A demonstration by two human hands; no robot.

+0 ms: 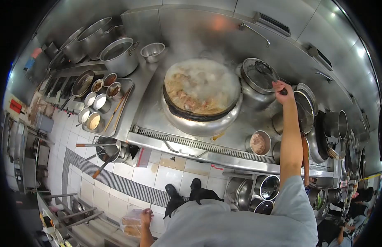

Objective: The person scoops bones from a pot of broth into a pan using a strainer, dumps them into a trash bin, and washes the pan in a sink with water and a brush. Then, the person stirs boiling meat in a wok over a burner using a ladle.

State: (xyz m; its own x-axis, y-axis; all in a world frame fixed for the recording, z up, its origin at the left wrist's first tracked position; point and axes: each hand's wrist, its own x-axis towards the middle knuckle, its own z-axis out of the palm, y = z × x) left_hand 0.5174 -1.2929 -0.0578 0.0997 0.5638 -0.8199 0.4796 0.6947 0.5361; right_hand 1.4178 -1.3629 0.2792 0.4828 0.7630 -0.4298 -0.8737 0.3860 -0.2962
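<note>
My right hand (pixel 283 91) is wrapped round the handle of a ladle (pixel 266 70), out at the far right of the stove. The ladle's bowl sits over the mouth of a steel pot (pixel 255 78). Low at my side, my left hand (pixel 146 217) has its fingers curled; whether anything is in them is hidden. Just beside it shows a clear plastic bag (pixel 131 223) with brownish contents, and I cannot tell if they touch. In front of me a large wok (pixel 201 88) holds steaming, pale broth-like food with chunks in it.
Several seasoning containers (pixel 93 121) stand on a tray (pixel 127 96) at left, below big stockpots (pixel 119 55). A steel container of pinkish meat (pixel 260 143) stands near the stove's front edge. Pots with long-handled tools (pixel 104 158) are at left. Other people (pixel 337 232) work at lower right.
</note>
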